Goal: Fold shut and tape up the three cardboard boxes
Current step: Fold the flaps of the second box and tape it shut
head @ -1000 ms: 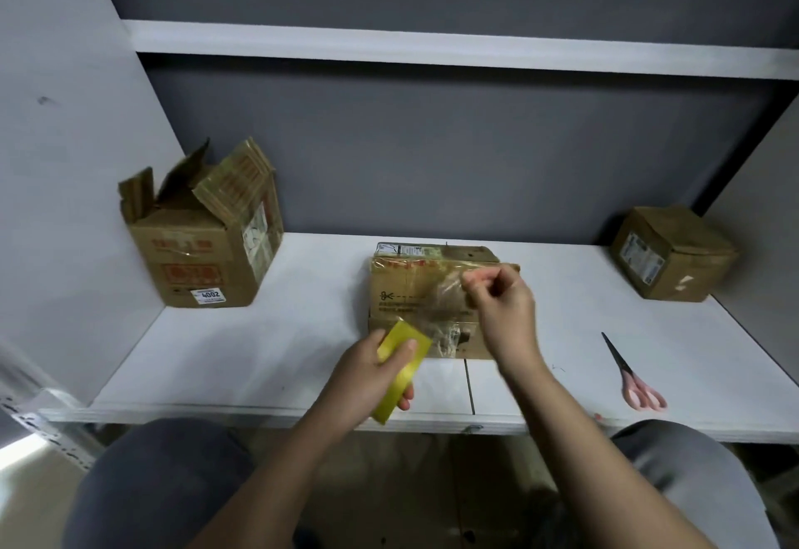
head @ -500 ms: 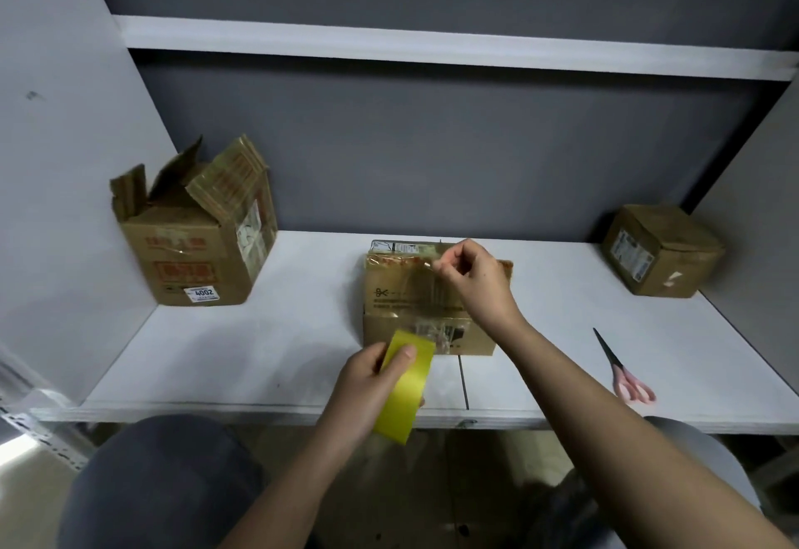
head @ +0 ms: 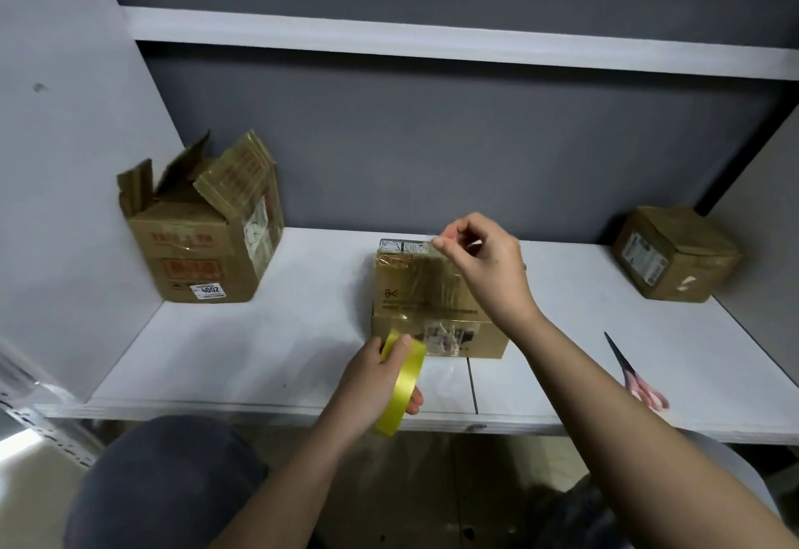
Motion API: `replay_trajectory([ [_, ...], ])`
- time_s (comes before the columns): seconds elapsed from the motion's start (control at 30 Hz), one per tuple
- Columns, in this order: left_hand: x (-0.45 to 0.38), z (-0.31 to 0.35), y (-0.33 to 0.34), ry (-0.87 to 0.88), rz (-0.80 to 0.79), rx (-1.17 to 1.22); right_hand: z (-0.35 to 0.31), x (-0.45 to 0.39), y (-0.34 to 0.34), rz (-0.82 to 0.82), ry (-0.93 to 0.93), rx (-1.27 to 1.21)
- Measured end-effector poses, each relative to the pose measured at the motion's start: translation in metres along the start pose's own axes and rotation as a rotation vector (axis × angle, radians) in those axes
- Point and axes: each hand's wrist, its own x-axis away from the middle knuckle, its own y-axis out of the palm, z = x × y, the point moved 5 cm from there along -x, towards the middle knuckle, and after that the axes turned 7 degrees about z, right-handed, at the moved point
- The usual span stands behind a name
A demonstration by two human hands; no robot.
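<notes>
Head view: left hand (head: pixel 380 380) grips the yellow tape roll (head: pixel 400 388) at the near edge of the white surface (head: pixel 276 358), thumb on the roll's face, fingers curled round it. Right hand (head: pixel 486 263) pinches the clear tape end (head: pixel 436 242) over the far top edge of the middle box (head: pixel 415 302) — the strip runs across its closed top back to the roll. Left box (head: pixel 203 254) stands at the far left with flaps up. Right box (head: pixel 674 254) sits closed at the far right corner. Scissors (head: pixel 635 375) lie on the surface right of the right arm — well apart from the boxes.
</notes>
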Motion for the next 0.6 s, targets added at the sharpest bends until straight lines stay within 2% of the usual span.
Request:
replay_trajectory([
  [0.13,-0.009,-0.001,0.001,-0.161,-0.028,0.162,-0.025,-0.016,0.005,-0.008,-0.099,-0.033],
  [0.2,-0.011,-0.003,0.005,-0.227,-0.042,0.254,-0.016,-0.027,0.014,-0.078,-0.027,-0.008],
  [0.33,-0.019,-0.005,0.017,-0.266,0.008,0.349,0.015,-0.05,0.036,-0.289,0.241,-0.088],
  [0.6,-0.052,-0.014,0.027,-0.3,0.106,0.368,0.058,-0.071,0.068,-0.479,0.299,-0.049],
])
